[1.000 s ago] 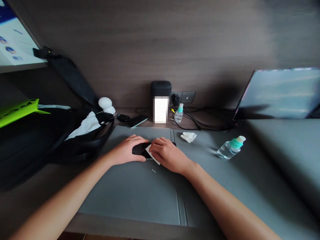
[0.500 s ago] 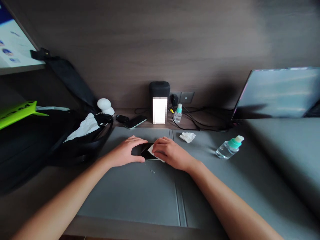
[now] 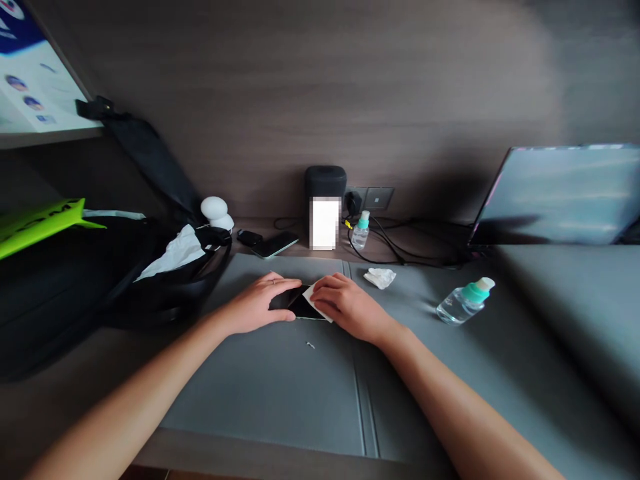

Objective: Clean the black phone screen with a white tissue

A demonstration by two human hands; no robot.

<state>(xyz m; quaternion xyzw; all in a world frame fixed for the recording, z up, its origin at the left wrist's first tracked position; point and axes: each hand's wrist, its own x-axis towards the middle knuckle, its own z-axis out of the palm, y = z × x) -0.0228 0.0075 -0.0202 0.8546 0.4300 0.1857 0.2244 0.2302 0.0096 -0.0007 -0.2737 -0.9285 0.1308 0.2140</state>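
Note:
A black phone [image 3: 295,304] lies flat on the grey desk mat [image 3: 270,387] between my hands. My left hand [image 3: 260,303] grips its left end, thumb at the near edge and fingers at the far edge. Over the right part of the phone, my right hand [image 3: 350,307] has its fingers pressed on a folded white wipe [image 3: 320,310], which touches the screen. The right end of the phone is hidden under that hand. A small white scrap [image 3: 310,345] rests on the mat just nearer to me.
Behind are a second phone [image 3: 276,245], a black cylinder [image 3: 325,180], a small spray bottle [image 3: 361,232] and cables. A crumpled tissue [image 3: 380,277] and larger bottle [image 3: 465,302] stand right, before a laptop [image 3: 560,197]. A black bag [image 3: 75,287] fills the left.
The whole view has shifted slightly, so things appear a little further right. Both hands keep their places at the phone, with the wipe still under my right fingers.

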